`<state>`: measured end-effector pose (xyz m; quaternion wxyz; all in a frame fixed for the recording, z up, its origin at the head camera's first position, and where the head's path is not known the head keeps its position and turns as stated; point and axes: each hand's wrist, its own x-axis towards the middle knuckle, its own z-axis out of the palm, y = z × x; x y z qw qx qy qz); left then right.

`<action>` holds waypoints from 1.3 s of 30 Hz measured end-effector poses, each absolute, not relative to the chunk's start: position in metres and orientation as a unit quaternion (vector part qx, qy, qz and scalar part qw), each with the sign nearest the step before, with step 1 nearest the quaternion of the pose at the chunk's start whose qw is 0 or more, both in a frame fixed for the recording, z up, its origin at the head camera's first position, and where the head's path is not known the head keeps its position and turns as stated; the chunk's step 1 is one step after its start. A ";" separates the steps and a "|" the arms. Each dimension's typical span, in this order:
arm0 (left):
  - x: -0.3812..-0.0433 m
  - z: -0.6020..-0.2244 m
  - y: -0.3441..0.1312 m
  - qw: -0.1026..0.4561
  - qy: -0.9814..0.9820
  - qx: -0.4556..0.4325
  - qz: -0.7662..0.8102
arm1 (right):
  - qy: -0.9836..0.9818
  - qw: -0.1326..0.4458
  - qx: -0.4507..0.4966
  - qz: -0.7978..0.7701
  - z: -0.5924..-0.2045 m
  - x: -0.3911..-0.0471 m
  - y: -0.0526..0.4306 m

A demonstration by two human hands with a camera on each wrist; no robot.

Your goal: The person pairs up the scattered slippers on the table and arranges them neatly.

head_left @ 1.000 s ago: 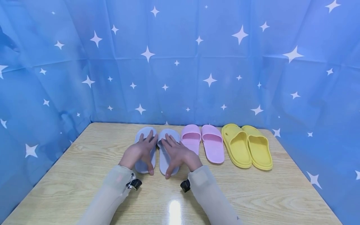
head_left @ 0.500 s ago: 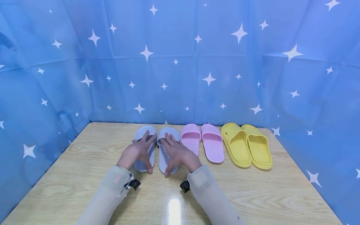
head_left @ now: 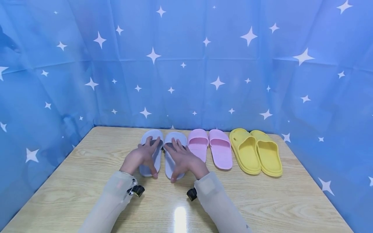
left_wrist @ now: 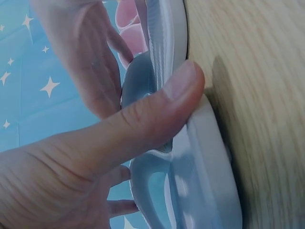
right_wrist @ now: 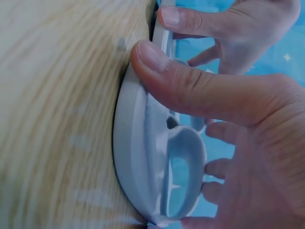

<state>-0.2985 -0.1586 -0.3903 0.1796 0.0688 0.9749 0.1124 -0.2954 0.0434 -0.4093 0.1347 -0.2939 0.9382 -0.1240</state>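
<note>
A pair of light grey-blue slippers lies at the back of the table, toes toward the curtain. My left hand (head_left: 141, 158) is over the left slipper (head_left: 152, 133), fingers spread on its strap. Its thumb (left_wrist: 167, 102) touches the edge at the heel end. Over the right slipper (head_left: 176, 136) my right hand (head_left: 186, 160) lies the same way, with fingertips at the strap and the thumb (right_wrist: 167, 71) against the heel edge. Both slippers rest flat, a narrow gap between them. The hands cover part of each sole.
Just right of the grey-blue pair stand pink slippers (head_left: 220, 152), partly behind my right hand. Yellow slippers (head_left: 269, 153) follow near the table's right edge. A blue curtain (head_left: 186, 74) with white stars hangs behind and around the wooden table (head_left: 262, 204).
Both grey-blue slippers have slid slightly back toward the curtain, with my hands on them. The left hand has also shifted a little leftward. Pink and yellow pairs stay put.
</note>
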 end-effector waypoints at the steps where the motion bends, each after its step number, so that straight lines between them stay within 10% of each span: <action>1: -0.299 -0.390 -0.159 0.180 0.975 0.070 0.113 | 0.937 0.135 -0.295 -0.127 -0.410 -0.296 0.043; 39: -0.304 -0.395 -0.166 0.181 0.969 0.076 0.147 | 0.930 0.109 -0.303 -0.176 -0.425 -0.306 0.046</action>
